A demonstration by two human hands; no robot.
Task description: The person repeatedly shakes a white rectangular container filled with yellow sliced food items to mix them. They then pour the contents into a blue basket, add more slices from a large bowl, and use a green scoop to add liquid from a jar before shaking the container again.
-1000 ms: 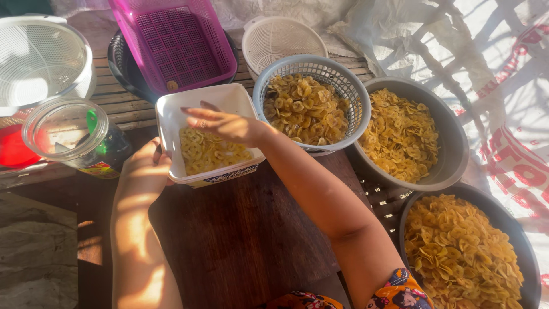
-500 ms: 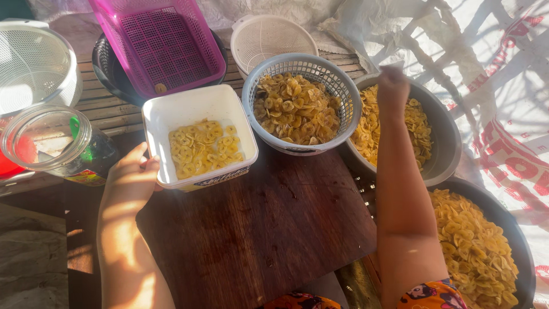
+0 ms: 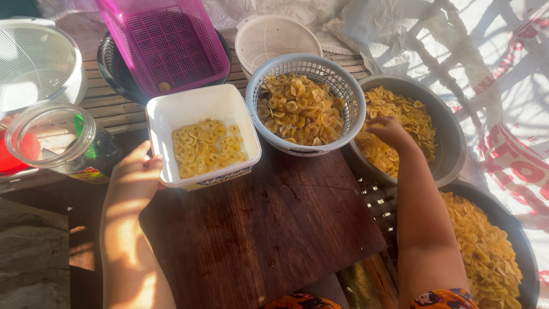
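Note:
My left hand point(image 3: 134, 174) grips the left rim of a white square tub point(image 3: 197, 100) that holds a thin layer of yellow banana chips point(image 3: 206, 147). The tub rests on a dark wooden board point(image 3: 269, 229). My right hand point(image 3: 389, 131) reaches into a grey metal bowl point(image 3: 449, 134) of yellow chips, fingers curled down into them. Whether it holds any chips is hidden. Between the tub and the bowl stands a grey plastic basket point(image 3: 337, 83) full of darker chips.
A pink plastic basket point(image 3: 166, 43) sits in a black bowl at the back. A white strainer point(image 3: 274, 34), a clear bowl point(image 3: 34, 63) and an open glass jar point(image 3: 54, 137) stand around. Another dark bowl point(image 3: 523, 246) of chips is at the lower right.
My right hand left the white tub, swung right past the grey basket, and came down into the grey metal bowl of chips. My left hand stayed on the tub's rim.

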